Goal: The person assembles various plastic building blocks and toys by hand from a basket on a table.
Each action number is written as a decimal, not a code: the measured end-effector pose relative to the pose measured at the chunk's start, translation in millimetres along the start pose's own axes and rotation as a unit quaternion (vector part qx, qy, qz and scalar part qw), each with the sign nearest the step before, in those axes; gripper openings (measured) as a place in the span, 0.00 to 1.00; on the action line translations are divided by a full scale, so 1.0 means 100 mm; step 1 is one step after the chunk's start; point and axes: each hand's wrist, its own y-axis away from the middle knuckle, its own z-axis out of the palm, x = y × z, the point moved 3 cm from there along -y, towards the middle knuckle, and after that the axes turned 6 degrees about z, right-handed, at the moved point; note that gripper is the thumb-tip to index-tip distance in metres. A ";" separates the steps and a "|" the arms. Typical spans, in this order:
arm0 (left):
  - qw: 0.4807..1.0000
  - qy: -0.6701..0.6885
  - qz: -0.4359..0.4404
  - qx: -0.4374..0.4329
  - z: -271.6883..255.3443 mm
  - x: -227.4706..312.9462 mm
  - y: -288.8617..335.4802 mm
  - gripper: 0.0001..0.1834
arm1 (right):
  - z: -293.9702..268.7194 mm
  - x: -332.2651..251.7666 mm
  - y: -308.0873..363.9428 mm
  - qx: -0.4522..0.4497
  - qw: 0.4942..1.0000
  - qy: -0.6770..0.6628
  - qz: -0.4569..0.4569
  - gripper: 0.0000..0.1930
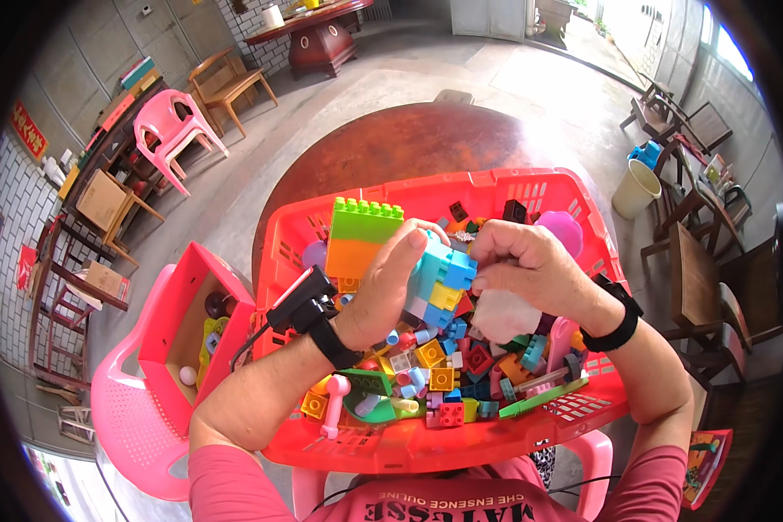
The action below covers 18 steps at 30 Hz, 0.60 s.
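Observation:
Above a red plastic basket [313,439] of toy bricks, my left hand [383,283] is wrapped round a cluster of joined building bricks [439,277], light blue, blue and yellow. My right hand [522,265] is at the cluster's right side, thumb and fingers pinched together by its blue bricks. What lies between those fingertips is hidden. A green and orange brick panel [363,235] stands upright in the basket, left of my left hand. Below both hands lie loose bricks, among them a yellow brick [430,353] and a red brick [451,414]. A whitish piece [505,315] sits under my right hand.
The basket rests on a round brown table [357,143]. To the left, a red box [161,352] with toys stands on a pink chair [130,418]. Wooden chairs [700,278] and a cream bin [637,189] are at the right. A pink purple round piece [561,233] lies in the basket.

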 end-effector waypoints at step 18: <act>0.970 -0.220 0.099 0.016 0.16 0.15 0.13 0.36 | 0.01 -0.16 0.06 0.025 0.997 -0.008 0.066 0.12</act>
